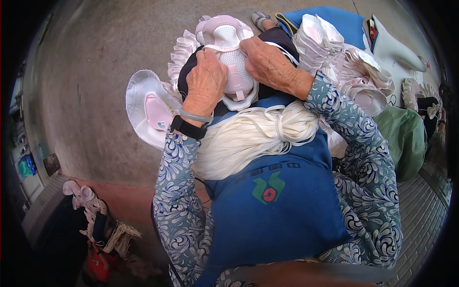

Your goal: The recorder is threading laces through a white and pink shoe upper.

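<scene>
A pink and white mesh shoe upper [235, 79] lies across my knees, its tongue tab toward me. A white shoelace [224, 49] runs across it between my hands. My left hand [208, 79] pinches the lace at the upper's left edge; its fingertips are partly hidden. At the right edge, my right hand [270, 62] is closed with curled fingers on the same lace. Beyond its knuckles, another length of white lace trails over the dark cloth of my leg. On my blue apron [282, 210] rests a thick bundle of white laces [239, 138], tied near its right end.
Several nested shoe uppers [318, 40] are stacked to my right, with more uppers [366, 81] beside them. Another white upper with a pink insole [155, 110] lies at my left. A green bag [401, 141] stands at right. More uppers [88, 203] hang at lower left.
</scene>
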A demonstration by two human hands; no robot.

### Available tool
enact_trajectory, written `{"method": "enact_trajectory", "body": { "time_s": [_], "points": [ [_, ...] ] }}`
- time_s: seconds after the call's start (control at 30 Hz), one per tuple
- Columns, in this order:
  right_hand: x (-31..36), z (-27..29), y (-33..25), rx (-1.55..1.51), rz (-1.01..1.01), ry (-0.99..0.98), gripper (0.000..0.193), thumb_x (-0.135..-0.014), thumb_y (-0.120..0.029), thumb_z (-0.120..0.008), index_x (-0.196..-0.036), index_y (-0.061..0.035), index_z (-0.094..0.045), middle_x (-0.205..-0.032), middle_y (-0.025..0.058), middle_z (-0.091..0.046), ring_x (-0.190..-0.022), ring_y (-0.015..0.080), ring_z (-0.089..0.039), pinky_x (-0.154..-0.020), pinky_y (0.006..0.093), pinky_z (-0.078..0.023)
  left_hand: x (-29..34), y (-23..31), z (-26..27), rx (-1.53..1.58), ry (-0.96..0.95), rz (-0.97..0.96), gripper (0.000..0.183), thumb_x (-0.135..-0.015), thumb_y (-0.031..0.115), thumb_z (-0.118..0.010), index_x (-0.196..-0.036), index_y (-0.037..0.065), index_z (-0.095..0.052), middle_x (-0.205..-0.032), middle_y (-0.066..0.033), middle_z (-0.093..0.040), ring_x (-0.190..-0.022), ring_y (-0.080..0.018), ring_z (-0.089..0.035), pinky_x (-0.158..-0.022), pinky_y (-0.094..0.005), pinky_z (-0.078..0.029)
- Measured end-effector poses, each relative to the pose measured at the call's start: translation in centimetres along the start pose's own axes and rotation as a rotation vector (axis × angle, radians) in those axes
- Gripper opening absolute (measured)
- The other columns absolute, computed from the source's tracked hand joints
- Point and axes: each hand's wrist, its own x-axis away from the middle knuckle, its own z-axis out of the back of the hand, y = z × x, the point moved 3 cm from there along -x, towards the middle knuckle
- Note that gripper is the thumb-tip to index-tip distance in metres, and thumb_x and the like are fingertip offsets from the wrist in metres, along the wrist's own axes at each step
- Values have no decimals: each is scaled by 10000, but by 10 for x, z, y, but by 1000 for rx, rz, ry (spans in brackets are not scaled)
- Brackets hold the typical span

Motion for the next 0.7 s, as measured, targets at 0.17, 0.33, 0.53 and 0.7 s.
{"method": "enact_trajectory", "body": {
  "time_s": [0.17, 0.33, 0.53, 0.7],
  "points": [
    [-8, 2, -9, 210, 121, -91, 208, -772, -39, -552, -968, 7, -499, -810, 154, -546, -747, 293, -595, -619, 364, -494, -6, 5, 1, 25, 63, -40, 225, -818, 128, -558, -950, -26, -462, -937, -203, -496, -727, -366, -626, -584, -419, -532],
    [-14, 0, -14, 416, 165, -125, 131, -775, -105, -566, -849, 2, -555, -777, 145, -583, -711, 266, -639, -582, 350, -497, -12, 6, 0, 45, -3, -47, 222, -814, 117, -563, -942, -31, -459, -954, -204, -474, -726, -365, -620, -589, -415, -531],
    [-28, -1, -17, 649, 326, -169, 97, -746, -113, -571, -751, -17, -588, -794, 119, -543, -742, 217, -564, -652, 339, -416, -9, 3, -8, 126, 10, -11, 182, -830, 93, -520, -934, -40, -452, -955, -233, -474, -742, -400, -597, -612, -447, -513],
    [-31, 22, -44, 417, 442, -120, 123, -744, -91, -574, -838, -13, -557, -831, 108, -484, -801, 238, -488, -728, 353, -394, -3, -5, -12, 239, 73, 23, 232, -810, 105, -551, -970, -30, -453, -964, -222, -467, -783, -398, -590, -632, -447, -507]
  ]
}}
